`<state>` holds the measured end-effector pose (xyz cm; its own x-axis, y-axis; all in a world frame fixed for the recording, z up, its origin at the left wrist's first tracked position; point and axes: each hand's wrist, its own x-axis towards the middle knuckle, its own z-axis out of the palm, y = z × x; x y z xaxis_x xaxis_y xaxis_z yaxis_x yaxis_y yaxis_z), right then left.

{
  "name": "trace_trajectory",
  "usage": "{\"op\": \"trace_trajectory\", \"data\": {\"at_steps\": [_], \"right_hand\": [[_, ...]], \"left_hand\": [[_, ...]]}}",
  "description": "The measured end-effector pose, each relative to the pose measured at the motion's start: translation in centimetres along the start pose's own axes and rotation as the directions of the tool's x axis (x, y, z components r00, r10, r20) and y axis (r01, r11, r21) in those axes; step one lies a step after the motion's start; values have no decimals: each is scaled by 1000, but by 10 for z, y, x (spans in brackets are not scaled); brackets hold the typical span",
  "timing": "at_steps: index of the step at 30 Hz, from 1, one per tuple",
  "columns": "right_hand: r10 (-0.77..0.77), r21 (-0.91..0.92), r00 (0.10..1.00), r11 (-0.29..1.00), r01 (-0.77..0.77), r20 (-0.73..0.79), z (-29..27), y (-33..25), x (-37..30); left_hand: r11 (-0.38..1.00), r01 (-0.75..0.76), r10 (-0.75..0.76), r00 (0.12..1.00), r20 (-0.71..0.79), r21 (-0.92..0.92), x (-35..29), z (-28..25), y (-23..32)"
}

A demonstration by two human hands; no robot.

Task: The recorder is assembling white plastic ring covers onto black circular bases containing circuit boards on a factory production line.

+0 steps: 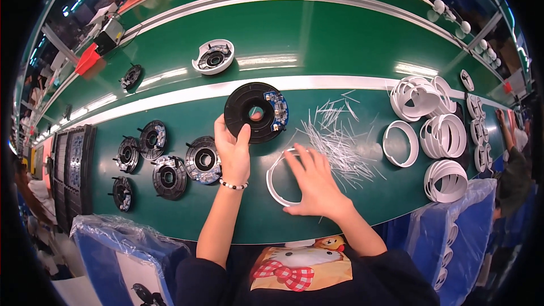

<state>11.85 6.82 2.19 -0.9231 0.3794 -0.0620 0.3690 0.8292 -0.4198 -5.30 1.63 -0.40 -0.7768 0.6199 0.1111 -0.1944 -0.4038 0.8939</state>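
My left hand (233, 153) is closed on a black round disc (239, 114), held up off the bench; it has a hole in the middle and a blue circuit board (277, 112) along its right side. To the right and nearer me, a white plastic ring (273, 184) is at the bench top. Around its right side goes my right hand (314, 184), fingertips at the far rim and thumb at the near rim. Just beyond that hand lies a loose pile of thin white strips (340, 147). Several similar black discs with boards (170, 177) lie left of my left hand.
Stacks of white rings (443, 136) stand at the right, with a single ring (400, 143) beside them. Black trays (73, 158) are at the far left. On the belt beyond sits a white housing (213, 56) with a disc inside. Plastic-lined blue bins (130, 260) flank me.
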Motion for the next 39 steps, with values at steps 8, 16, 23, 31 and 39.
{"op": "trace_trajectory", "data": {"at_steps": [8,16,23,31,39], "right_hand": [[378,691,727,700,181,-574,-3,23,28],[247,516,833,855,53,-495,4,-3,28],[138,344,881,938,30,-453,5,-16,34],[114,249,865,969,13,-489,9,-9,39],[144,266,837,964,2,-528,22,-7,34]], "left_hand": [[995,-62,56,995,85,73,-26,9,-14],[532,721,-429,681,593,-444,-22,8,7],[640,651,-474,752,458,-408,-22,5,0],[720,580,-369,785,497,-382,-27,0,-8],[701,554,-372,821,432,-449,-37,10,-10]]}}
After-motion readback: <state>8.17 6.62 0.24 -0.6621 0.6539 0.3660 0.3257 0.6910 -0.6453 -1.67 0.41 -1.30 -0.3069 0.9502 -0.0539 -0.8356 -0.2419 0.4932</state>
